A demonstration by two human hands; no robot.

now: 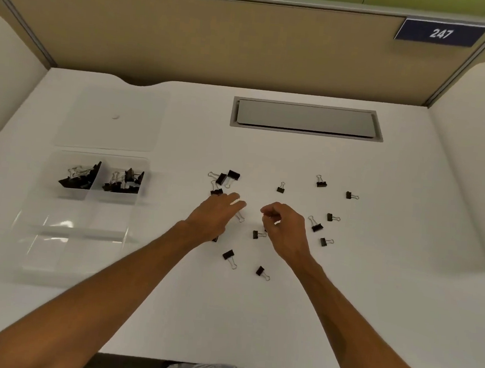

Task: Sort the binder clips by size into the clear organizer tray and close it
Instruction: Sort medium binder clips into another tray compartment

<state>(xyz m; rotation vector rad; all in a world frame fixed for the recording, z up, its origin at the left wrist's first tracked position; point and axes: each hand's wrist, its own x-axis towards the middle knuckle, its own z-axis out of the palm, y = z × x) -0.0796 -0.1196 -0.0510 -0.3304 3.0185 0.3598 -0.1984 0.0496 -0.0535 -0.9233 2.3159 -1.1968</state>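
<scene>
Several black binder clips lie loose on the white desk, among them a pair [231,175] at the far left of the scatter and small ones [316,225] to the right. My left hand [215,213] is palm down over the scatter, fingers reaching forward. A clip's wire handle [240,216] pokes out from under it, and whether the hand grips it is hidden. My right hand [284,228] is curled, fingertips pinched around a small silvery glint of a clip. The clear organizer tray [77,245] sits at the left, with clips in its two far compartments [79,177] [124,181].
The tray's clear lid [112,119] lies flat on the desk just behind the tray. A grey cable hatch [307,119] is set into the desk at the back. Beige partition walls close off the back and both sides.
</scene>
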